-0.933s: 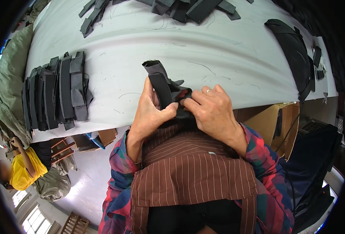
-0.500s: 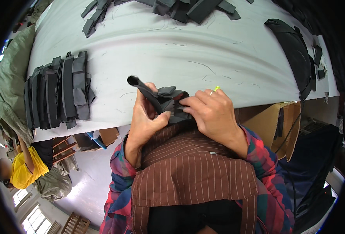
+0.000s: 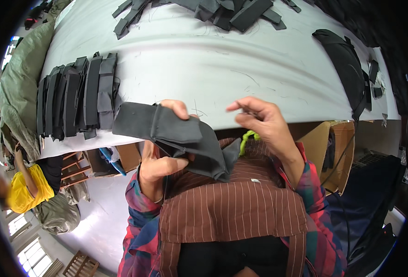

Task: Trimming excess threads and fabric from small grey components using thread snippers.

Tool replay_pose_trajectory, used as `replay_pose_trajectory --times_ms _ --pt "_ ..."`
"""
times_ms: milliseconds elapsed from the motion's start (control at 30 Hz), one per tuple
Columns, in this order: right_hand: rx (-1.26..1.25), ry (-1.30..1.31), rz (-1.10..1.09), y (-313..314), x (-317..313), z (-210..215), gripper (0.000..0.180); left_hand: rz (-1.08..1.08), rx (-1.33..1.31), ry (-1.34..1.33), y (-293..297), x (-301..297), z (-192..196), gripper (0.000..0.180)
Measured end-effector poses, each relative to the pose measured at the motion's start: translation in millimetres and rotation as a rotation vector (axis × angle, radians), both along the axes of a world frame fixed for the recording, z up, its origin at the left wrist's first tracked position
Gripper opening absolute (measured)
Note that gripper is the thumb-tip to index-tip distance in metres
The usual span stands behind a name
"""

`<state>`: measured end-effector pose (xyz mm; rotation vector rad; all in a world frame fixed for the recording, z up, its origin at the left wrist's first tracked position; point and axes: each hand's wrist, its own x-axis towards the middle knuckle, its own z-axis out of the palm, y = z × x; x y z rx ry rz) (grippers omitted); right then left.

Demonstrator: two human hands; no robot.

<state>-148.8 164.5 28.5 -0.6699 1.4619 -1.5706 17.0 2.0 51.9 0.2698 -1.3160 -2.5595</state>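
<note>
My left hand is closed on a dark grey fabric piece, with the thumb in front and fingers behind. One flat, seamed end of the piece sticks out to the left. Its other end folds down to the right over my striped apron. My right hand is held up to the right, apart from the fabric, its index finger and thumb curled toward each other. A yellow-green looped tool hangs below that hand, apparently held by its partly hidden lower fingers; its kind is unclear.
On the white-covered table lie a row of dark fabric strips at left and a loose pile at the far side. A black padded piece lies right. Below the edge stands a cardboard box. A person in yellow is at left.
My right hand has come off the fabric and lifted to the right. My left hand has turned the piece so its flat side shows. The yellow-green tool now hangs lower.
</note>
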Motion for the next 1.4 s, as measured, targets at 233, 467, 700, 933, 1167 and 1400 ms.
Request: replay_pose_trajectory --times_ms 233,467,700,933,1167,1400 --pt "0.060 -0.324 0.441 -11.6 16.9 -6.8 0.019 -0.067 -0.107 -0.049 7.9 2.0 5.3 0.072" --pt "0.153 -0.307 0.494 -9.7 24.0 -13.4 0.016 -0.101 -0.116 -0.143 13.6 7.4 10.0 0.073" --pt "0.122 -0.315 0.434 -4.0 36.3 -21.7 0.013 -0.081 -0.183 -0.187 16.1 9.9 10.5 0.070" --pt "0.069 -0.310 0.415 -1.9 42.8 -22.9 0.016 -0.127 -0.197 -0.153 12.4 14.9 11.1 0.068" --pt "0.114 -0.170 0.244 1.0 49.7 -24.4 0.017 -0.037 -0.184 -0.201 16.7 14.3 12.7 0.071" --pt "0.108 -0.421 0.358 0.5 47.0 -21.6 0.013 -0.130 -0.204 -0.147 15.2 20.6 13.5 0.065"
